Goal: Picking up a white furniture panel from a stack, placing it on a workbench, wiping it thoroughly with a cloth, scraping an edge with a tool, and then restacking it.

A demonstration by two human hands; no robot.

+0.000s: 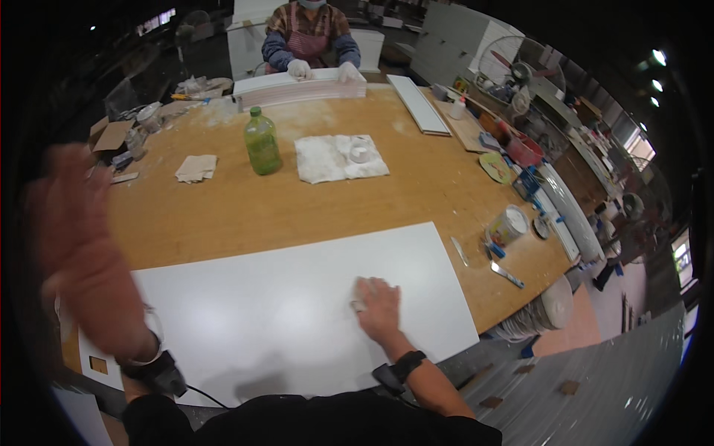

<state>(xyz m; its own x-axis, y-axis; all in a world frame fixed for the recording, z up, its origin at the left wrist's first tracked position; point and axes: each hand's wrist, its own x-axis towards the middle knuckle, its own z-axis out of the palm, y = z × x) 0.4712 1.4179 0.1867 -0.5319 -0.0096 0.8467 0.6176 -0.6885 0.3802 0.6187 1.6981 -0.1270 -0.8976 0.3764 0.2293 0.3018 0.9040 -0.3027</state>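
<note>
Panel [282, 305], white and smooth, lies flat along the near edge of a wooden bench [186, 230], a small rectangular cutout [97, 364] close to its near left corner. The worker's right hand [379, 306] rests on the panel's surface right of its middle, its fingers bent and turned down; whether they grip anything beneath cannot be told. The left hand [85, 249], blurred, is raised over the panel's left end with fingers extended, apparently holding nothing. Dark straps circle both wrists. Toward the bench's right edge, just beyond the panel, a white tub [509, 227] stands near a thin blade [460, 252] and a scraper [507, 274], both lying flat. Across the middle of the bench, toward the far edge, a green bottle [262, 145] stands upright between a folded tan cloth [196, 169] and a spread white cloth [320, 160], the latter bearing a small white round object [359, 154]. At the far edge, a masked co-worker [309, 37] in a checked shirt and apron sets two gloved hands on a stack of white boards [301, 91]. A narrow white board [419, 104] lies near the far right corner, and a red bowl [523, 150] sits among clutter along the right edge; a caged fan [519, 70] stands beyond.
</note>
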